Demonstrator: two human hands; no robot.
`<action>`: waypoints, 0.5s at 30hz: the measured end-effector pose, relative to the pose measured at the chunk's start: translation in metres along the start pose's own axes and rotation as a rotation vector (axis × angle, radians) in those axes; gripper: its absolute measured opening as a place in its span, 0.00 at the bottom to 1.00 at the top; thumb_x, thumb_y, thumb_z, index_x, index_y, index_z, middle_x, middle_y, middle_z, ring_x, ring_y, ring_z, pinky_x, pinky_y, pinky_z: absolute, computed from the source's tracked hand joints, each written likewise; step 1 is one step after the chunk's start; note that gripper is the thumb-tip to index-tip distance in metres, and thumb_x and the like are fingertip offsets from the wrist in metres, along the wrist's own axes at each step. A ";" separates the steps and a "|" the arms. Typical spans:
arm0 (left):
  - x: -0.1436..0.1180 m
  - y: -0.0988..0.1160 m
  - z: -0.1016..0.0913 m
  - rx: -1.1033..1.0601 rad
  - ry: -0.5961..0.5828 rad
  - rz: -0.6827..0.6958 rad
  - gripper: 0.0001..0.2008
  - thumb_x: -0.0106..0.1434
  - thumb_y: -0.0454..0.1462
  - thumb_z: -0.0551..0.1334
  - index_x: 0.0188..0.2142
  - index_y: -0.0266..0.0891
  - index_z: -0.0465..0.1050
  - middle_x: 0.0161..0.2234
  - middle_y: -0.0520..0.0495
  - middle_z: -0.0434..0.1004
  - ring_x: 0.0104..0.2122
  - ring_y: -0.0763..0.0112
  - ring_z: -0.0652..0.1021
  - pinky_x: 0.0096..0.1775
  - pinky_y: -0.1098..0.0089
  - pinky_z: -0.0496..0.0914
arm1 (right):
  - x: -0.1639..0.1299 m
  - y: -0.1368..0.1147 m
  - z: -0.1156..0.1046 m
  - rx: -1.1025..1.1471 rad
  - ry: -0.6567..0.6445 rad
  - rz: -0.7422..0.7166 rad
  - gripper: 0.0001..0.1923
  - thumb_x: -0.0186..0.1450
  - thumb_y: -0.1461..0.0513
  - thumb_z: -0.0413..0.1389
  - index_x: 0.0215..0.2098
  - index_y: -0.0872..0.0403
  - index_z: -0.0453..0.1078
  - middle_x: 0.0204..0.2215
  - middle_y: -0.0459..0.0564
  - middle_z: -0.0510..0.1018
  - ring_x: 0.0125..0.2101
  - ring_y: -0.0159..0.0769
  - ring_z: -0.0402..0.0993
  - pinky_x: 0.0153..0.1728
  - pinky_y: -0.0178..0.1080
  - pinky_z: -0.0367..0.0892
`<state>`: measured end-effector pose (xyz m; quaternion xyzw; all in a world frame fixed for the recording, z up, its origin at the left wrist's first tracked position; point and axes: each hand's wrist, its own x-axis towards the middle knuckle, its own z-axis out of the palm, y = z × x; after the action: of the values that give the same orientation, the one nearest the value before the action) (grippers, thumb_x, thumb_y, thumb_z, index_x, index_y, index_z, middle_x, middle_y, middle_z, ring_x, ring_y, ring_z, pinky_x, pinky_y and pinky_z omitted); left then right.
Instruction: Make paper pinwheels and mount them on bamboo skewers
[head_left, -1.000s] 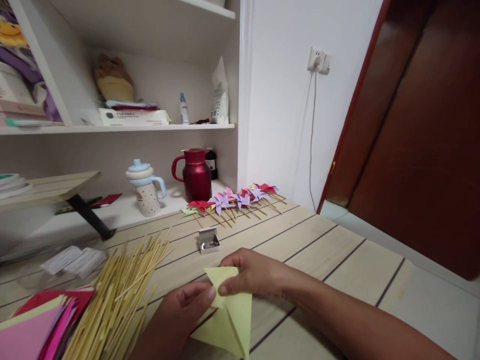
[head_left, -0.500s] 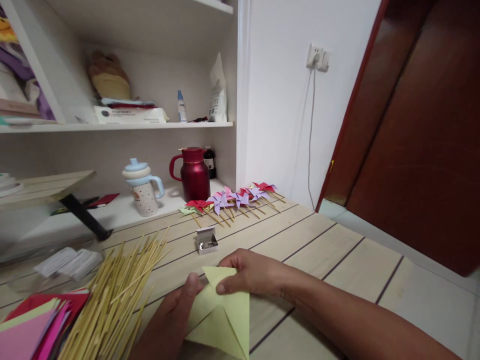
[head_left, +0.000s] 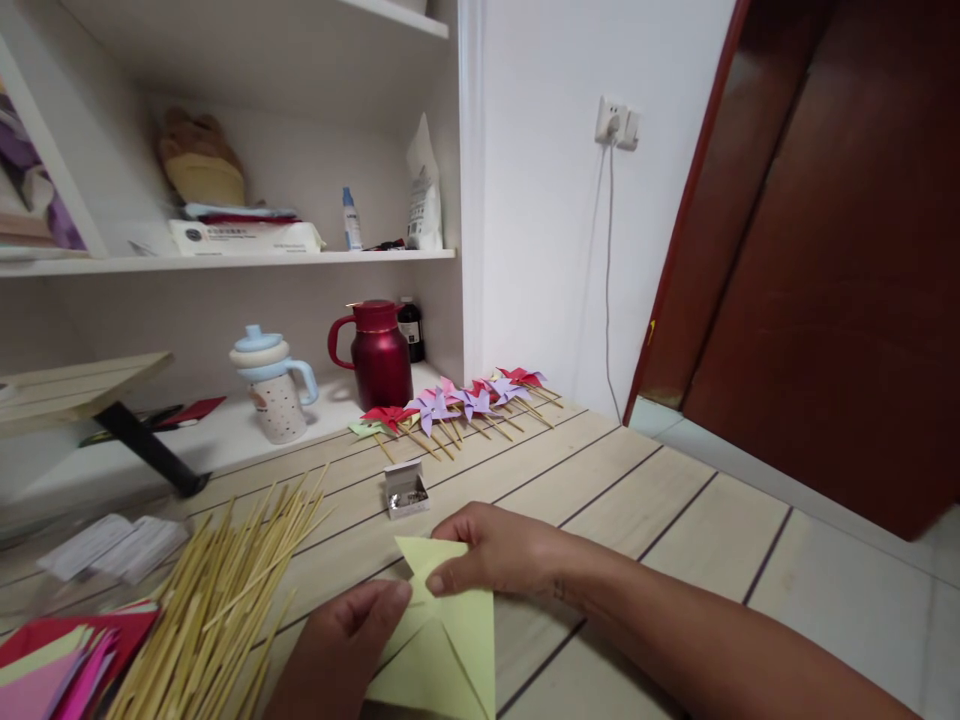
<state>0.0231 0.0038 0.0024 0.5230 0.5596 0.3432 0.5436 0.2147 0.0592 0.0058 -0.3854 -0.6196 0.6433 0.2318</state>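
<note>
A pale yellow-green paper square [head_left: 450, 645], partly folded with flaps raised, lies on the wooden table [head_left: 645, 500] near its front edge. My right hand [head_left: 502, 550] pinches the paper's upper corner between thumb and fingers. My left hand [head_left: 345, 640] holds the paper's left flap from below, thumb on top. A small open box of pins [head_left: 405, 490] sits just beyond the hands.
A heap of bamboo skewers [head_left: 217, 590] and a stack of coloured paper sheets [head_left: 52, 665] lie to the left. Several finished paper pinwheels [head_left: 450, 405] lie in a row at the back. A red jug [head_left: 379, 350] and a spotted cup [head_left: 274, 385] stand on the low shelf.
The left hand shifted along the paper's left flap, and the fold has flattened a little. The right hand stays on the upper corner. The camera turned slightly right.
</note>
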 end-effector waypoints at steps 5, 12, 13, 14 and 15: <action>0.000 -0.002 0.000 0.002 0.053 -0.002 0.19 0.55 0.52 0.64 0.27 0.37 0.77 0.24 0.50 0.76 0.28 0.65 0.71 0.32 0.68 0.65 | 0.000 0.000 0.000 -0.003 0.000 0.003 0.08 0.51 0.62 0.65 0.28 0.58 0.74 0.22 0.42 0.74 0.22 0.26 0.67 0.26 0.30 0.62; -0.002 0.002 0.001 0.087 0.058 0.014 0.15 0.54 0.49 0.64 0.27 0.39 0.78 0.24 0.50 0.76 0.29 0.66 0.72 0.33 0.69 0.66 | -0.001 0.000 0.000 -0.026 0.002 -0.013 0.08 0.53 0.61 0.65 0.27 0.58 0.73 0.22 0.43 0.74 0.22 0.26 0.67 0.27 0.31 0.63; -0.003 0.002 0.001 0.097 0.069 0.020 0.15 0.54 0.49 0.64 0.26 0.39 0.78 0.24 0.50 0.76 0.28 0.65 0.72 0.32 0.69 0.66 | -0.001 0.000 0.000 -0.018 -0.003 -0.010 0.08 0.53 0.61 0.65 0.27 0.58 0.73 0.22 0.43 0.74 0.22 0.26 0.67 0.27 0.31 0.63; -0.004 0.003 0.002 0.101 0.084 0.030 0.16 0.54 0.50 0.64 0.25 0.40 0.77 0.23 0.50 0.76 0.28 0.65 0.72 0.32 0.68 0.66 | -0.001 0.000 0.000 -0.008 -0.008 -0.006 0.08 0.53 0.62 0.65 0.27 0.58 0.73 0.22 0.43 0.74 0.22 0.26 0.67 0.27 0.31 0.63; -0.005 0.005 0.001 0.101 0.107 0.045 0.16 0.54 0.50 0.63 0.24 0.41 0.77 0.23 0.50 0.76 0.28 0.63 0.73 0.33 0.68 0.67 | 0.000 0.001 0.000 0.003 -0.013 -0.003 0.08 0.53 0.61 0.65 0.28 0.58 0.74 0.23 0.43 0.75 0.22 0.26 0.67 0.27 0.31 0.63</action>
<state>0.0245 -0.0006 0.0079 0.5432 0.5926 0.3542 0.4778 0.2152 0.0590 0.0054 -0.3799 -0.6207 0.6465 0.2291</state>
